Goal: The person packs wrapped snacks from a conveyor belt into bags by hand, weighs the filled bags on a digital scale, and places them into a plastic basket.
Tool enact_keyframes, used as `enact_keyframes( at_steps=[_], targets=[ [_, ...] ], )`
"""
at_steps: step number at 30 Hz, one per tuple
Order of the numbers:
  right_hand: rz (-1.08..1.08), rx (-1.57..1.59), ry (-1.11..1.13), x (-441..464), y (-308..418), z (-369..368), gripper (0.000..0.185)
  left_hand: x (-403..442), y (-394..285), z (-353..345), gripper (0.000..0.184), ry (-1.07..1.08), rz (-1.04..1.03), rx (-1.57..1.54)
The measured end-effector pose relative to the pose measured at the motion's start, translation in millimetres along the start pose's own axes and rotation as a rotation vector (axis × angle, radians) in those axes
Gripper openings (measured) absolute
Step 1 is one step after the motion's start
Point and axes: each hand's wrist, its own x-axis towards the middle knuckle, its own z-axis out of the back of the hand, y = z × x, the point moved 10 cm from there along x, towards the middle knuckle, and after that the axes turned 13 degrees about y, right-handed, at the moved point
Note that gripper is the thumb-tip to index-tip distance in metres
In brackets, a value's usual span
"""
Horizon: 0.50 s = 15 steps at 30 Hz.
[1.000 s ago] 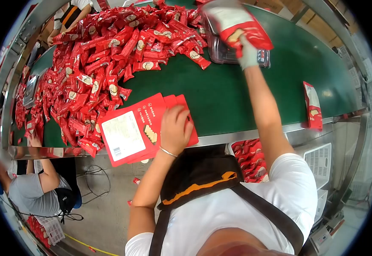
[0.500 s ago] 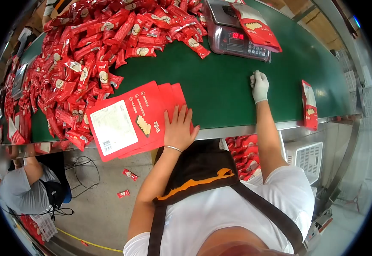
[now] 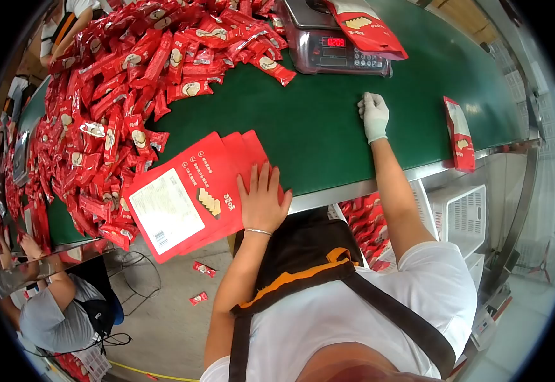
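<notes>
My bare left hand (image 3: 264, 198), a bracelet at its wrist, lies flat with fingers spread on a stack of flat red pouches (image 3: 226, 169). The stack overhangs the table's near edge, and the top pouch shows a white label panel. My right hand (image 3: 374, 117), in a white glove, rests closed on the green table (image 3: 316, 134); no object shows in it. Beyond it stands a digital scale (image 3: 338, 54) with a lit red readout. A filled red pouch (image 3: 368, 28) lies on the scale's right side. Another red pouch (image 3: 460, 135) lies at the right table edge.
A large heap of small red snack packets (image 3: 131, 83) covers the table's left side. Below the edge are red packages (image 3: 365, 223) and a white crate (image 3: 461, 219). Two packets (image 3: 203, 269) lie on the floor. Co-workers are at left (image 3: 61, 312) and far left (image 3: 67, 25).
The camera view has shifted, so the table appears turned slightly. The scale readout goes from 0.210 to 0.209. My left hand stays on the pouches and my right hand stays closed.
</notes>
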Motion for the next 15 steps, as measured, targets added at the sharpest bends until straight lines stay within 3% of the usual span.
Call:
enact_keyframes(
  at_steps=[5,7,8,10,12,14,15],
  targets=[
    [-0.042,0.011,0.021,6.8,0.4,-0.8,0.032,-0.2,-0.7,2.4,0.056,-0.011,0.001,0.018],
    [-0.014,0.283,0.011,23.0,7.5,-2.4,0.057,0.1,-0.1,1.2,0.056,-0.02,0.006,0.01],
    [-0.028,0.4,0.053,37.5,21.2,-10.2,0.079,1.1,-0.2,0.7,0.056,-0.025,0.007,0.014],
    [-0.069,0.727,0.0,69.6,54.7,-23.5,0.08,-0.5,0.6,0.1,0.055,-0.028,0.015,0.003],
    [0.026,0.726,0.134,105.5,105.3,-41.1,0.072,-1.2,1.1,2.6,0.055,-0.02,0.014,0.018],
    [-0.097,0.677,-0.005,185.9,76.4,-11.9,0.051,-0.9,1.4,3.5,0.053,-0.026,0.013,0.005],
    [0.222,0.154,-0.039,211.1,120.2,21.7,0.034,-0.3,2.8,2.1,0.051,-0.029,0.005,0.003]
  ],
)
